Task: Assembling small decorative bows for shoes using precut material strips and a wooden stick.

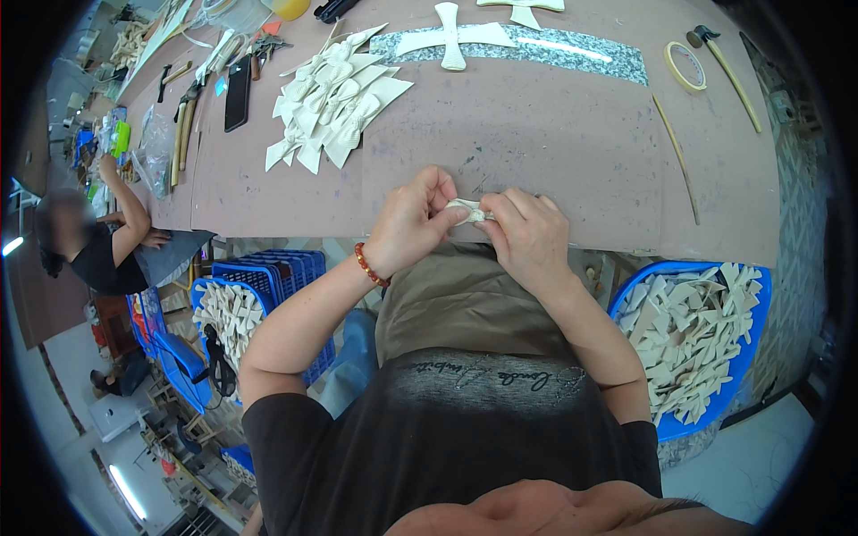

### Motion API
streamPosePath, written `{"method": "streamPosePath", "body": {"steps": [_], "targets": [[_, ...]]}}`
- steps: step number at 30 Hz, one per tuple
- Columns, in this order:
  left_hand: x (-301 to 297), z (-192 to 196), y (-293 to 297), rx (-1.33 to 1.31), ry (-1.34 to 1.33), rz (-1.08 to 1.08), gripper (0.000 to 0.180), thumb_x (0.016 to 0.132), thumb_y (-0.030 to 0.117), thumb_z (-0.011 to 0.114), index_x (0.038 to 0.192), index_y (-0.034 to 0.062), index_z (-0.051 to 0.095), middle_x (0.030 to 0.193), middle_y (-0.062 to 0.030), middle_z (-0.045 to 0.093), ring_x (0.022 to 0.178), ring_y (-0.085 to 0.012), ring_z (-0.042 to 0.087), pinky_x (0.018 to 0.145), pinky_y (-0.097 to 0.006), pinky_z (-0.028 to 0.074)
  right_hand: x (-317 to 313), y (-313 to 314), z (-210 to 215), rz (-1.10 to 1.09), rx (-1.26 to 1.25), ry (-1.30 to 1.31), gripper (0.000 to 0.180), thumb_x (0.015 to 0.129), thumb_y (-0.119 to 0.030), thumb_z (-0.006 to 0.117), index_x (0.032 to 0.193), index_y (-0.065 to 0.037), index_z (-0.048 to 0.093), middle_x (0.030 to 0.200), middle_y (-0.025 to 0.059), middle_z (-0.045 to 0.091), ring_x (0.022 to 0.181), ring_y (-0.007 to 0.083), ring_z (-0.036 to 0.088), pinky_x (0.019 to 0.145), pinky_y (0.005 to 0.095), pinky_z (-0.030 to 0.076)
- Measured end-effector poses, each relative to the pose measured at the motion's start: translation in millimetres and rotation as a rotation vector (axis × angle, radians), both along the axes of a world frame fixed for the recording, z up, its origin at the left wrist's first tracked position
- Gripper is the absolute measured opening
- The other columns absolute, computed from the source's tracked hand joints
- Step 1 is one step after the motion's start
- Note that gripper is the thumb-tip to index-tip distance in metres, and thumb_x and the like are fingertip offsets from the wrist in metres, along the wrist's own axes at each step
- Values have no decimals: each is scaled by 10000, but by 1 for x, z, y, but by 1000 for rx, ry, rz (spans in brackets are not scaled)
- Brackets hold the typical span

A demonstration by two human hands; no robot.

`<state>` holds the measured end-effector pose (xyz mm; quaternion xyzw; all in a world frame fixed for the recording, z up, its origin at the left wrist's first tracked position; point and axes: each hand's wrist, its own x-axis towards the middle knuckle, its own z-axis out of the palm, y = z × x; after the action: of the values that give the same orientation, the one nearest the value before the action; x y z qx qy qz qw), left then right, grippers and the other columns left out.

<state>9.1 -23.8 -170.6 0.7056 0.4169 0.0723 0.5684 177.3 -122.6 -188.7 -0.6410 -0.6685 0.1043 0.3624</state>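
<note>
My left hand (413,223) and my right hand (527,234) meet at the near edge of the brown worktable (554,143). Both pinch a small cream leather piece (471,211) between their fingertips; most of it is hidden by the fingers. A red bead bracelet (368,266) circles my left wrist. A heap of finished cream bows (335,98) lies on the table just beyond my left hand.
Flat cream cut pieces (451,36) rest on a grey stone slab (572,52). A tape roll (685,66), hammer (724,62) and thin stick (677,156) lie at right. Blue baskets of cream pieces stand at my right (693,330) and left (228,313). Another person (107,241) sits at far left.
</note>
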Motion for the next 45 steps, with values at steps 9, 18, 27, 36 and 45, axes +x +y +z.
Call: {"method": "streamPosePath", "body": {"steps": [9, 18, 27, 36, 45], "targets": [[8, 4, 10, 55, 33, -104, 237, 864, 30, 624, 1019, 66, 447, 713, -18, 564, 579, -85, 571, 488, -246, 434, -3, 15, 5, 6, -53, -37, 205, 707, -216, 737, 807, -132, 578, 736, 1, 518, 660, 186, 587, 585, 339, 391], [11, -8, -8, 498, 17, -185, 237, 823, 93, 573, 1037, 75, 474, 822, -186, 598, 754, -422, 604, 626, -480, 479, 8, 11, 17, 111, -46, -169, 132, 783, -196, 689, 786, -116, 584, 746, 39, 547, 678, 233, 550, 595, 358, 370], [12, -20, -14, 913, -153, -11, 104, 775, 120, 614, 839, 52, 567, 804, -118, 578, 809, -315, 584, 676, -421, 493, 18, 7, 15, 186, -197, 191, 128, 813, -47, 681, 930, -28, 633, 818, 80, 563, 636, 204, 507, 586, 302, 417], [14, -39, -16, 982, -263, -29, 109, 745, 117, 643, 735, 39, 567, 777, -100, 535, 807, -291, 555, 698, -372, 480, 30, 7, -7, 169, -88, 16, 135, 839, 5, 655, 971, 12, 633, 870, 114, 560, 662, 214, 515, 606, 309, 445], [13, -40, -8, 906, -343, -79, 111, 745, 125, 654, 764, 37, 589, 778, -87, 529, 784, -278, 570, 680, -378, 483, 36, 6, -4, 292, -41, -31, 178, 887, -18, 594, 1057, 23, 627, 939, 142, 571, 810, 278, 577, 684, 339, 469]]}}
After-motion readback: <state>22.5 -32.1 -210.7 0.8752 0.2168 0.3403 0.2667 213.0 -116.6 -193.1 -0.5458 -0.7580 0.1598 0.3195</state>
